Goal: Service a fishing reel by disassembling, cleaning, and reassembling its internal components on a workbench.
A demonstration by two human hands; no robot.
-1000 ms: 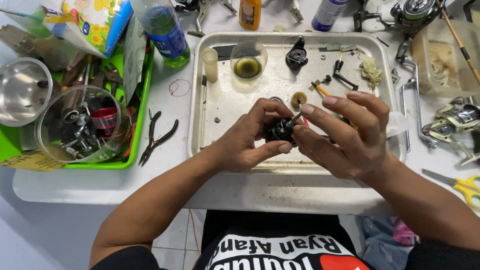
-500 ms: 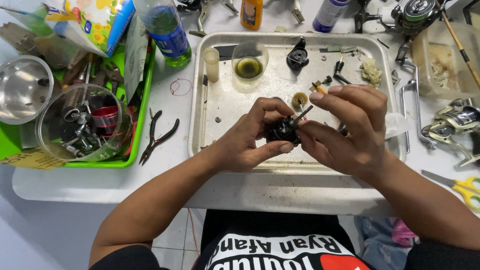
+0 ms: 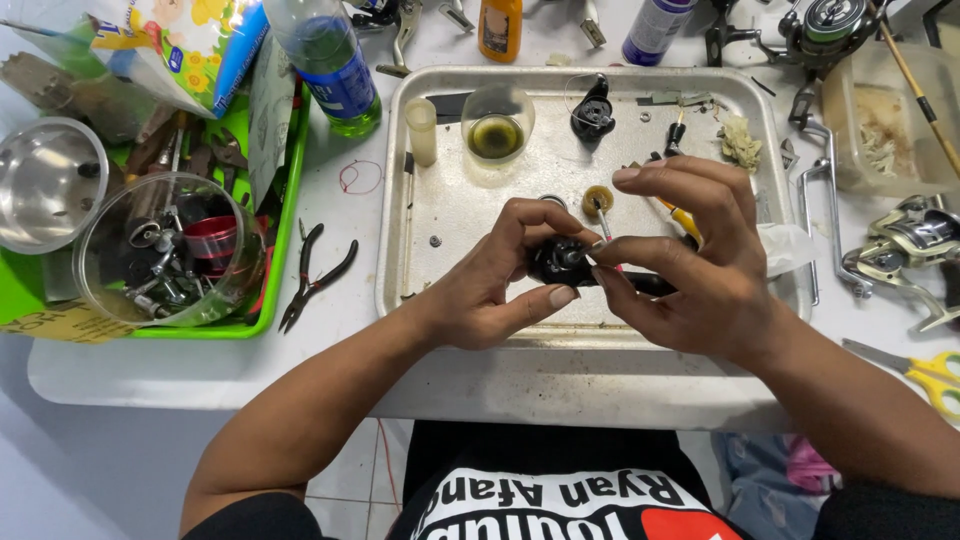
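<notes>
Over the near half of a shallow, scuffed metal tray (image 3: 440, 200), both hands meet on a small black reel part (image 3: 562, 262), rounded and matte with a glint of metal at its middle. The left hand (image 3: 490, 285) cups it from the side, thumb beneath and fingers curled over the top, clamped on the part. The right hand (image 3: 690, 270) comes in from the other side; its thumb and forefinger are pinched together on a thin metal tool (image 3: 601, 222) whose tip rests at the part's centre, while the other fingers arch loosely above.

Further back on the tray stand a clear glass of yellowish oil (image 3: 496, 125), a pale translucent plastic tube (image 3: 421, 130), a glossy black reel cover (image 3: 593, 112) and a frayed wad of greenish cloth (image 3: 740, 142). A small brass-coloured ring (image 3: 597, 197) lies just behind the hands.

Left of the tray, slim black pliers (image 3: 315, 275) lie on the white table, and beyond them a green plastic bin (image 3: 285, 250) holds a clear round tub of metal pieces (image 3: 165, 255) and a shiny steel bowl (image 3: 45, 185). A blue-labelled plastic bottle (image 3: 330, 65) stands at the tray's far left corner. Right of the tray are silver reel bodies (image 3: 905, 245) and yellow-handled scissors (image 3: 925, 370).
</notes>
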